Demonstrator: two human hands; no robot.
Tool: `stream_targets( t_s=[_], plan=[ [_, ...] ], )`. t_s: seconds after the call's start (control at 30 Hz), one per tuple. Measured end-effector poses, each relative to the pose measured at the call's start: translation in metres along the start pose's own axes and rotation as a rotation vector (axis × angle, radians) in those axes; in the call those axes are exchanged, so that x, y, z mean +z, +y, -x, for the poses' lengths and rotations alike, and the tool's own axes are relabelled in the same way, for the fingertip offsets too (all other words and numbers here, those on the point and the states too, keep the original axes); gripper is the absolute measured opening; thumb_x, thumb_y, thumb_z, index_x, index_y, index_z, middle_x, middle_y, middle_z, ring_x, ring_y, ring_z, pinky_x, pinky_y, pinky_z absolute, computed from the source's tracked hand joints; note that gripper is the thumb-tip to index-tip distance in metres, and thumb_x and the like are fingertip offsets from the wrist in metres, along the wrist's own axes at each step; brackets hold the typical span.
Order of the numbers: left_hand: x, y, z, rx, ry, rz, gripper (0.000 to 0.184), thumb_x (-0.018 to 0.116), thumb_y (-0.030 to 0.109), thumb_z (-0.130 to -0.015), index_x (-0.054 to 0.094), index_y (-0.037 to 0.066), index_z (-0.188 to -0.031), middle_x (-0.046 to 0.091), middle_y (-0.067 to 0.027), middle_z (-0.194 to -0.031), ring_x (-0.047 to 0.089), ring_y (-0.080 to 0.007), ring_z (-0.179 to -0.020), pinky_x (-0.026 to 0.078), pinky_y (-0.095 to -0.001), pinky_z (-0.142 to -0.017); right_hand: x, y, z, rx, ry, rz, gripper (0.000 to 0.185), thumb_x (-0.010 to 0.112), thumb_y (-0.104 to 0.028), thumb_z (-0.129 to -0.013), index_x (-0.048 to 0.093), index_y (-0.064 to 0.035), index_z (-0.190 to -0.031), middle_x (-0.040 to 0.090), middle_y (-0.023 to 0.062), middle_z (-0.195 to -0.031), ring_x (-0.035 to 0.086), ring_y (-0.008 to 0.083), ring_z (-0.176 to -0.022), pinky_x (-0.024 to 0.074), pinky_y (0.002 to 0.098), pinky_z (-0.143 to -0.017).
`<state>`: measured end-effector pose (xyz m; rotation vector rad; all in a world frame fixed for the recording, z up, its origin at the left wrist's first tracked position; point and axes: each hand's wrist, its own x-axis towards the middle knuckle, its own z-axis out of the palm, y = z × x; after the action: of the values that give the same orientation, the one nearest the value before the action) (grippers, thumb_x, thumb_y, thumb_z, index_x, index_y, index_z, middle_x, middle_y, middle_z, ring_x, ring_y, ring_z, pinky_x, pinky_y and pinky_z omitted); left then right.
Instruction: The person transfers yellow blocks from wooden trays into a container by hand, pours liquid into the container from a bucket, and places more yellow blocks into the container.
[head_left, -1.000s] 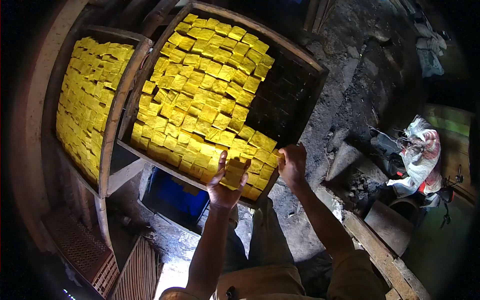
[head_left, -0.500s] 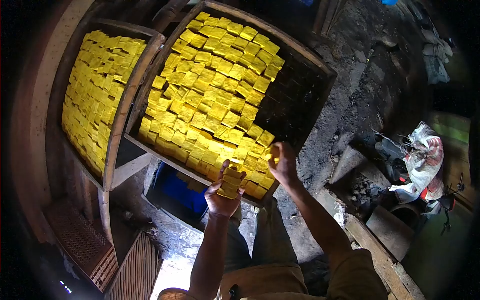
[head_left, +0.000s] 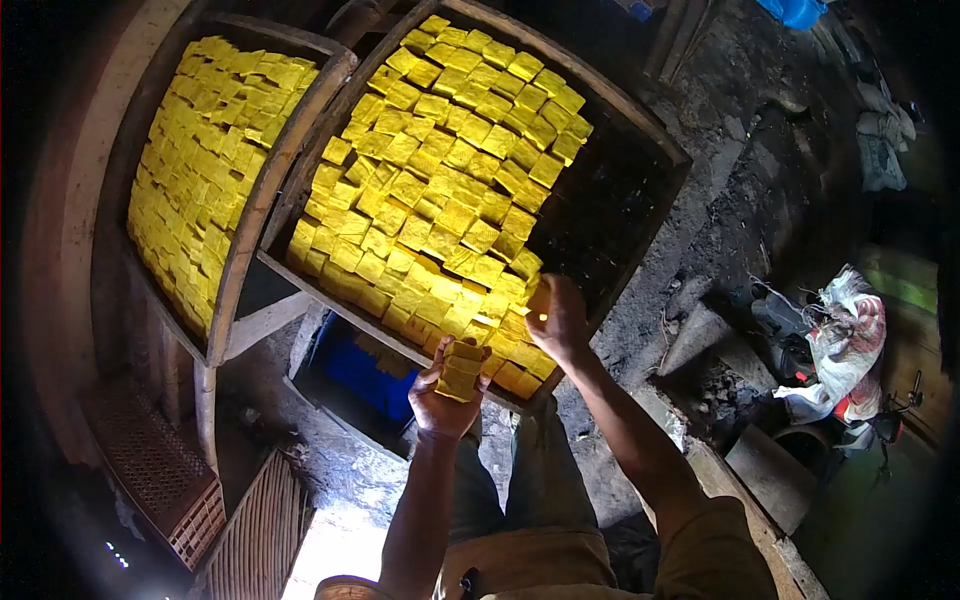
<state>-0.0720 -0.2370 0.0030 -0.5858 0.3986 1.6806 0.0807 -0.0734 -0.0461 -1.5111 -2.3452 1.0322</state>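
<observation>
My left hand (head_left: pixel 440 405) is closed around a short stack of yellow tofu blocks (head_left: pixel 459 372), held palm up at the near edge of the tray. Over the tray's near right part, the fingers of my right hand (head_left: pixel 560 325) pinch a yellow tofu block (head_left: pixel 541 300), partly hidden by the hand. Beneath and beyond both hands lies a wooden-framed tray (head_left: pixel 625 110), with many such blocks (head_left: pixel 440 160) set in tight, overlapping rows. Its right side shows a dark bare surface.
A second framed tray (head_left: pixel 345 65) full of yellow blocks stands to the left. Below are a blue container (head_left: pixel 350 370), a brown plastic crate (head_left: pixel 165 480) and a slatted panel (head_left: pixel 255 530). On the right, a white sack (head_left: pixel 845 345) lies by rubble and boards.
The view has shifted slightly, so the trays appear farther right. My right hand stays over the tray's near right part, its fingers turned a little. My left hand still holds its stack.
</observation>
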Motion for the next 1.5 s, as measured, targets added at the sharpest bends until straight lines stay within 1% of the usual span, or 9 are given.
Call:
stream_targets(
  t_s=[0.1, 0.27, 0.37, 0.47, 0.73, 1.03, 1.13, 1.23, 1.5],
  plan=[
    [0.007, 0.003, -0.001, 0.014, 0.016, 0.029, 0.052, 0.064, 0.020, -0.081, 0.052, 0.011, -0.131, 0.058, -0.0156, -0.127, 0.051, -0.0402, -0.122, 0.049, -0.0458, -0.089, -0.013, 0.008, -0.015, 0.130, 0.049, -0.285, 0.058, 0.071, -0.006, -0.068, 0.047, -0.0049, -0.120, 0.061, 0.0154, -0.102, 0.063, 0.0284, -0.094, 0.0529, 0.0375, -0.086],
    [-0.001, 0.002, -0.006, 0.096, 0.104, -0.046, 0.055, 0.066, 0.025, -0.082, 0.052, 0.006, -0.132, 0.060, -0.0185, -0.121, 0.053, -0.0401, -0.118, 0.053, -0.0399, -0.084, 0.005, 0.008, -0.049, 0.142, -0.129, -0.729, 0.046, 0.063, -0.017, -0.079, 0.056, -0.0063, -0.123, 0.061, 0.0170, -0.120, 0.060, 0.0306, -0.109, 0.0489, 0.0411, -0.094],
    [-0.007, 0.005, -0.013, 0.092, 0.064, 0.023, 0.052, 0.065, 0.031, -0.082, 0.056, 0.005, -0.127, 0.062, -0.0177, -0.119, 0.056, -0.0378, -0.115, 0.055, -0.0369, -0.081, 0.019, -0.012, -0.053, -0.037, 0.267, 0.364, 0.047, 0.059, -0.017, -0.083, 0.052, 0.0050, -0.125, 0.046, 0.0298, -0.134, 0.049, 0.0435, -0.120, 0.0387, 0.0465, -0.104],
    [-0.005, 0.007, -0.024, 0.070, 0.050, 0.090, 0.051, 0.063, 0.036, -0.079, 0.062, 0.003, -0.119, 0.065, -0.0164, -0.115, 0.058, -0.0360, -0.113, 0.053, -0.0384, -0.085, 0.036, -0.023, -0.040, -0.138, 0.259, 0.146, 0.050, 0.060, -0.020, -0.082, 0.051, -0.0071, -0.129, 0.046, 0.0259, -0.129, 0.046, 0.0410, -0.120, 0.0394, 0.0539, -0.100],
    [0.008, 0.001, -0.067, 0.140, 0.049, 0.072, 0.053, 0.053, 0.044, -0.080, 0.061, 0.010, -0.121, 0.065, -0.0067, -0.120, 0.041, -0.0345, -0.135, 0.022, -0.0585, -0.112, -0.024, -0.013, -0.052, -0.128, -0.186, -0.378, 0.049, 0.069, -0.011, -0.064, 0.053, -0.0081, -0.111, 0.050, 0.0150, -0.104, 0.054, 0.0310, -0.095, 0.0478, 0.0402, -0.081],
    [-0.005, -0.044, -0.031, 0.117, 0.053, 0.033, 0.064, 0.045, 0.056, -0.084, 0.059, 0.009, -0.125, 0.061, -0.0138, -0.125, 0.059, -0.0359, -0.111, 0.046, -0.0519, -0.095, -0.026, -0.048, 0.054, -0.068, -0.293, -0.535, 0.066, 0.082, -0.021, -0.070, 0.052, -0.0044, -0.126, 0.057, 0.0201, -0.121, 0.058, 0.0350, -0.110, 0.0473, 0.0381, -0.094],
    [-0.016, -0.041, -0.017, 0.033, 0.136, 0.095, 0.063, 0.045, 0.059, -0.081, 0.062, 0.013, -0.122, 0.063, -0.0115, -0.121, 0.060, -0.0373, -0.108, 0.046, -0.0593, -0.090, -0.039, 0.006, 0.045, -0.025, 0.212, 0.280, 0.052, 0.075, -0.014, -0.077, 0.057, -0.0068, -0.125, 0.054, 0.0111, -0.129, 0.038, 0.0298, -0.134, 0.0236, 0.0553, -0.110],
    [-0.019, -0.034, -0.012, -0.026, 0.092, 0.030, 0.057, 0.049, 0.060, -0.077, 0.064, 0.025, -0.120, 0.062, -0.0081, -0.123, 0.058, -0.0356, -0.112, 0.043, -0.0650, -0.092, -0.025, 0.029, 0.055, -0.069, 0.221, 0.591, 0.048, 0.075, -0.012, -0.074, 0.059, -0.0085, -0.119, 0.058, 0.0093, -0.119, 0.043, 0.0308, -0.130, 0.0277, 0.0556, -0.106],
    [-0.014, -0.010, 0.001, -0.051, 0.026, -0.054, 0.057, 0.052, 0.059, -0.076, 0.063, 0.026, -0.122, 0.062, -0.0079, -0.125, 0.057, -0.0359, -0.114, 0.042, -0.0640, -0.092, -0.025, 0.024, 0.046, -0.102, 0.124, 0.162, 0.034, 0.075, -0.010, -0.072, 0.060, -0.0130, -0.102, 0.064, 0.0019, -0.097, 0.061, 0.0214, -0.096, 0.0358, 0.0451, -0.097]
  ],
)
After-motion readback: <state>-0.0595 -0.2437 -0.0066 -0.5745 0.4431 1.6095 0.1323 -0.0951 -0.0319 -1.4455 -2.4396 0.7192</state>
